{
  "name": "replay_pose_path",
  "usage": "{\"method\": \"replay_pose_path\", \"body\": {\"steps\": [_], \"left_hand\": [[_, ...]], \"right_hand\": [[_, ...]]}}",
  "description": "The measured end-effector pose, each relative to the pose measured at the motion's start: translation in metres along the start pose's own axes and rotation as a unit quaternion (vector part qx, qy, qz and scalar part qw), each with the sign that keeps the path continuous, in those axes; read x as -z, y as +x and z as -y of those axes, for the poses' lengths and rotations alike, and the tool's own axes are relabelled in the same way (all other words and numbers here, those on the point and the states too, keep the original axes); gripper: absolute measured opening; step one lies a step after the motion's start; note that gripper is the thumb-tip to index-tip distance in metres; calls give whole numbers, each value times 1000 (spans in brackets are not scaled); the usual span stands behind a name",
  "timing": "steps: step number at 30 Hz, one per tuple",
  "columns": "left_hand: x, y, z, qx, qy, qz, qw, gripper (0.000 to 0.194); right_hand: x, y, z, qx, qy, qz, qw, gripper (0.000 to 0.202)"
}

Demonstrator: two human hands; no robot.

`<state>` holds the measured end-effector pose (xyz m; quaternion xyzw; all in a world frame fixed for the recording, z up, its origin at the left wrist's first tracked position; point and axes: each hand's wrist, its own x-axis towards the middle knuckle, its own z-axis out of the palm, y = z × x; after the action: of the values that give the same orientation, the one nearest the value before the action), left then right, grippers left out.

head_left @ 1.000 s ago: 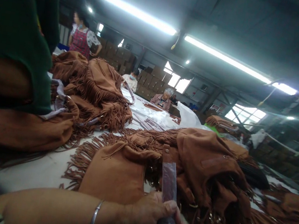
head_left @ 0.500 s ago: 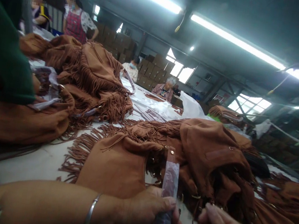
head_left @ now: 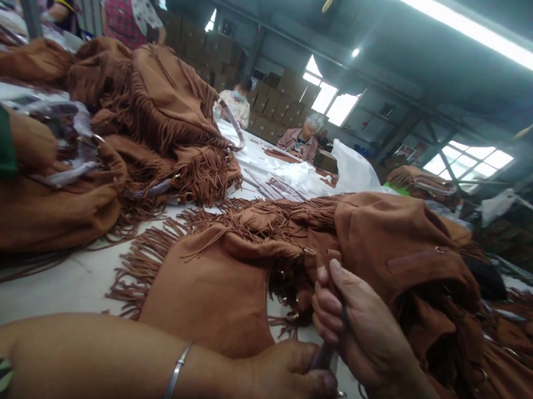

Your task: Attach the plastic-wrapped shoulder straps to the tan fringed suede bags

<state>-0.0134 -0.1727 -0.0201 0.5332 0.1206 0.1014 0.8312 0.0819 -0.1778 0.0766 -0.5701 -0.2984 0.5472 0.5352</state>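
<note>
Bottom centre: left hand (head_left: pixel 288 382) clenched on the strap (head_left: pixel 324 356), right hand (head_left: pixel 366 316) gripping it higher up — film looks on, can't tell if it's attached. Fringed bag (head_left: pixel 211 292) at centre, flat on desk (head_left: pixel 74 290). Left of frame: wrapped handle (head_left: pixel 67 174) — beyond it, piled bags (head_left: pixel 176 97), finish unclear.

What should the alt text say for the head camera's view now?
Left hand and right hand grip a narrow strap over a white table heaped with brown bags, some fringed; behind are other people and stacked boxes.
</note>
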Motion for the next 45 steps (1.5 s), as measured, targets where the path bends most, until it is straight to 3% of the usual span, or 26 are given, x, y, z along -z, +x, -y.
{"method": "replay_pose_path", "body": {"steps": [2,4,6,8,9,10,12,16,19,22,26,28,29,33,36,39,45], "left_hand": [[6,-6,-13,-43,162,1,986,33],[17,-12,-33,-124,363,-43,923,29],[36,-10,-54,-219,496,-117,832,28],[58,-1,-74,-280,558,-192,757,22],[70,6,-84,-288,573,-224,733,19],[82,14,-93,-276,582,-251,723,18],[103,32,-110,-215,586,-250,740,23],[128,68,-133,-102,596,-119,787,38],[135,90,-135,-73,618,-20,782,43],[135,102,-126,-117,651,38,749,36],[127,97,-112,-127,711,6,692,29],[124,88,-107,-117,716,-21,688,27],[124,84,-105,-121,702,-26,701,26],[127,66,-103,-154,580,-31,799,25],[126,54,-102,-180,539,-56,821,28],[121,44,-99,-216,530,-94,815,26],[121,29,-89,-303,520,-161,783,26]], "right_hand": [[4,2,6,14,-147,33,988,33],[12,8,9,87,-353,14,932,34],[24,16,8,146,-554,-61,817,30],[37,25,3,121,-697,-126,695,25],[43,29,0,90,-738,-140,654,23],[47,32,-3,64,-762,-149,628,22],[50,37,-11,48,-772,-160,613,24],[45,46,-26,65,-760,-191,618,29],[42,53,-34,67,-742,-217,630,29],[46,58,-40,76,-709,-238,660,27],[60,60,-47,117,-644,-237,718,25],[67,59,-49,148,-578,-232,768,28],[69,58,-49,161,-538,-227,796,31],[74,52,-48,162,-381,-182,892,35],[70,51,-47,135,-267,-160,941,32],[61,52,-47,115,-157,-139,971,35],[43,55,-46,85,-55,-87,991,35]]}}
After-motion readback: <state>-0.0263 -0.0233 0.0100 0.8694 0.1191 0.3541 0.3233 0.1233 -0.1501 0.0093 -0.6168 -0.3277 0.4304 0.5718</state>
